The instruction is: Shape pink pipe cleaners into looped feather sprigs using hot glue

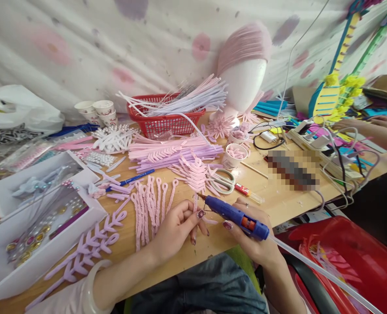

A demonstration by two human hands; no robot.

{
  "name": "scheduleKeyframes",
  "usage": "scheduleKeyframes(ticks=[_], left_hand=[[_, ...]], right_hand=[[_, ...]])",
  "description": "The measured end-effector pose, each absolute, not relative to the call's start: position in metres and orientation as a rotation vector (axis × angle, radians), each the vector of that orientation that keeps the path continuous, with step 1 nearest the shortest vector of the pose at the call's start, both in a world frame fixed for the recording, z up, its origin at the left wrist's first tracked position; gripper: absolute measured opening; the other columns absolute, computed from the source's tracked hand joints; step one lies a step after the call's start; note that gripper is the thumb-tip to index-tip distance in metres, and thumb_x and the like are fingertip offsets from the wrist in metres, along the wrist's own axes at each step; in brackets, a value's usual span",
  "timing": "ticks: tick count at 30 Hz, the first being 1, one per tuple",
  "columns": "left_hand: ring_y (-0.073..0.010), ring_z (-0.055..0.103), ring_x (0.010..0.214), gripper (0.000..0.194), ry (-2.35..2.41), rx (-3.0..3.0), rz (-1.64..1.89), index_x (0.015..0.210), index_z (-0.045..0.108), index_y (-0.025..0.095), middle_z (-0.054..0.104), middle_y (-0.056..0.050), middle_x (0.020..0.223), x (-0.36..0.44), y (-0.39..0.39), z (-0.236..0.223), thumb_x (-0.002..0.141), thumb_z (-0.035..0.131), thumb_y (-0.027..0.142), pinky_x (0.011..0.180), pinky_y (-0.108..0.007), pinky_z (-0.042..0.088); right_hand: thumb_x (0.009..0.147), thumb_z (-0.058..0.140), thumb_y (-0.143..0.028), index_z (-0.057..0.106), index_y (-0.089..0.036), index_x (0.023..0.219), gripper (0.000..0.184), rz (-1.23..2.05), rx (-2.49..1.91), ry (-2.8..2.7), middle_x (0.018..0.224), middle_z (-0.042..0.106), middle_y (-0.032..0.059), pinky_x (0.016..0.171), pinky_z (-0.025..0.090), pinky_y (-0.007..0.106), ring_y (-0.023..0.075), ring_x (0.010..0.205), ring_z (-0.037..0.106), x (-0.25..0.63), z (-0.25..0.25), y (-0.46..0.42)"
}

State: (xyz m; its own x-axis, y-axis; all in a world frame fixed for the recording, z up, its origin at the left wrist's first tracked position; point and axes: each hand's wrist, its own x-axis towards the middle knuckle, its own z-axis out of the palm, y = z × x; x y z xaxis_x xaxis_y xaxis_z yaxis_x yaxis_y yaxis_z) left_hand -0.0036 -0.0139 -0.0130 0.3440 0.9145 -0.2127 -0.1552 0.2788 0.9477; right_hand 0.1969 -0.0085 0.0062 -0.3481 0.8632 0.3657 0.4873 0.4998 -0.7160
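Observation:
My left hand (177, 229) pinches a short pink piece of pipe cleaner (195, 203) upright between thumb and fingers. My right hand (254, 235) is wrapped round a blue hot glue gun (228, 211), and a long clear glue stick (324, 271) trails from its back end. The gun's nozzle touches or nearly touches the pink piece; I cannot tell which. Left of my left hand lie several twisted pink pipe cleaner strands (151, 205) with looped ends. Just beyond the hands is a braided pink leaf shape (193, 172), beside white-handled scissors (224, 181).
Behind stand a red basket (165, 126) of pipe cleaners and a white foam head (246, 83). White boxes (49, 235) of beads and purple leafy sprigs (85, 248) lie left. Paper cups (234, 156) and a power strip (324, 152) sit right, near another person's arm (379, 133).

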Motion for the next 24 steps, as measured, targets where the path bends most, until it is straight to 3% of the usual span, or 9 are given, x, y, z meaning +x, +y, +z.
scheduleKeyframes(ticks=[11, 24], left_hand=[[-0.0079, 0.046, 0.047, 0.03, 0.932, 1.023, 0.866, 0.078, 0.048, 0.019, 0.069, -0.003, 0.067, -0.004, -0.014, -0.012, 0.087, 0.056, 0.046, 0.05, -0.022, 0.045], [-0.0087, 0.047, 0.046, 0.03, 0.93, 1.044, 0.844, 0.078, 0.049, 0.018, 0.068, -0.003, 0.063, -0.004, -0.016, -0.009, 0.087, 0.058, 0.045, 0.049, -0.022, 0.043]], right_hand=[[0.087, 0.058, -0.035, 0.047, -0.02, 0.067, 0.027, 0.723, -1.128, -1.982, 0.06, 0.043, -0.0031, 0.054, 0.034, 0.028, 0.0132, 0.057, 0.043, 0.201, 0.006, -0.009], [0.086, 0.059, -0.043, 0.061, -0.019, 0.072, 0.027, 0.873, -1.209, -1.993, 0.062, 0.051, 0.0007, 0.054, 0.037, 0.029, 0.0159, 0.058, 0.049, 0.207, 0.016, -0.007]])
